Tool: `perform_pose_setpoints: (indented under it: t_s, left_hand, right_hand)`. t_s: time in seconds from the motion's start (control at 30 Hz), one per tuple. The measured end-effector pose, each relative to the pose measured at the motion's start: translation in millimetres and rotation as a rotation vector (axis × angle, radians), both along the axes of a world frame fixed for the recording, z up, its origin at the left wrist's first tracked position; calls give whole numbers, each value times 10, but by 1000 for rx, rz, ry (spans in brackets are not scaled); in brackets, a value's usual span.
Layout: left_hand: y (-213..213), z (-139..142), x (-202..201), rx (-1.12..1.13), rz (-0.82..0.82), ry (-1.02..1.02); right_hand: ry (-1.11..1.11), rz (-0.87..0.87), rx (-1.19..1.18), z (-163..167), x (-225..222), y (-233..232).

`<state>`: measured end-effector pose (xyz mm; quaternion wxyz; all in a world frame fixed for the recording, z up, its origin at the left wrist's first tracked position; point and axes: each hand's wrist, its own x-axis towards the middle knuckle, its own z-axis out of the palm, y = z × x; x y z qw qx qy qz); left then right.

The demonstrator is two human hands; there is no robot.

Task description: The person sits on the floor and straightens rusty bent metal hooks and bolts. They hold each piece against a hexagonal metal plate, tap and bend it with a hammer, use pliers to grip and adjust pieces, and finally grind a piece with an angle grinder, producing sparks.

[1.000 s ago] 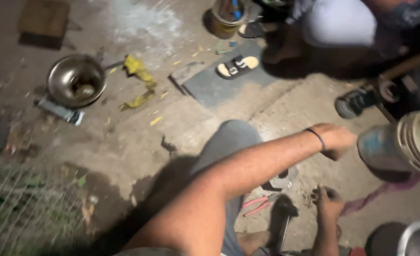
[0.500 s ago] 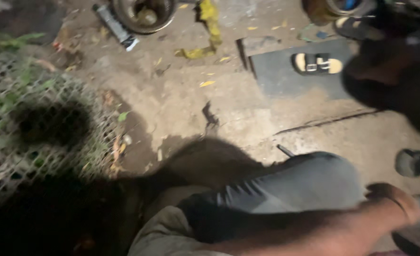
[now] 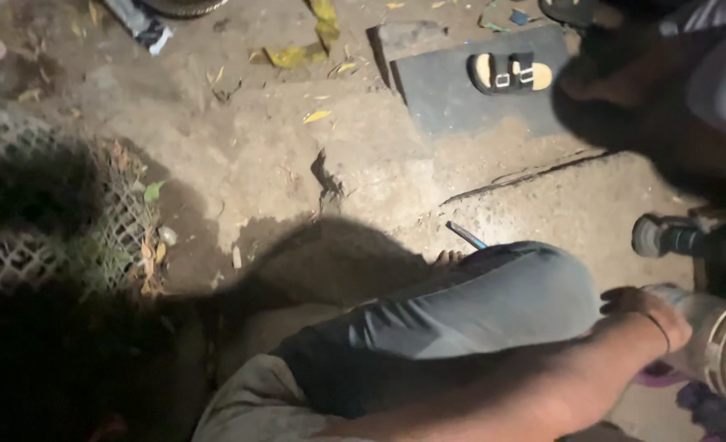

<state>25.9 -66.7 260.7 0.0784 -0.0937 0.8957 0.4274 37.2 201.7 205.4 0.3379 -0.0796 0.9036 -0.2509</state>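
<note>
Resting on a grey metal cylinder [image 3: 719,340], the right hand [image 3: 649,315]

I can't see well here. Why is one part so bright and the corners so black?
Head view: one hard light falls on the dirt ground mid-frame; the bent knee casts a big shadow leftward; the wire mesh corner stays dark; the left hand looks slightly blurred.
</note>
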Motion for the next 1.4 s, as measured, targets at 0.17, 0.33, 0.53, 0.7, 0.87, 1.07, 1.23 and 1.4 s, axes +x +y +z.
perform_pose_setpoints:
  t_s: [0.17,0.33,0.53,0.7,0.87,1.07,1.23,1.4]
  left_hand:
    - [296,-343,-185,-91,-6,34]
    - [632,-998,-464,-229,-185,74]
    - [383,-1193,-404,-490,-496,4]
    - [313,-1099,-270,-588,-600,-169]
    - [229,-1384,-103,-620,-646,-378]
    - [77,-1590,-89,-686,-706,-418]
    - [114,-1710,-94,-634,-695,-490]
    - [179,-1847,16,-608,-787,-394]
  right_hand:
    - [-14,-62,11,17,536,832]
    - [217,-65,59,206,682,1407]
    - [329,-132,82,503,814,1856]
    - [362,-203,-95,719,915,1966]
    - [381,-262,-66,773,967,2153]
    - [431,-197,-203,714,956,2441]
    - [457,-78,-133,644,862,2449]
    - [311,-184,-108,718,825,2384]
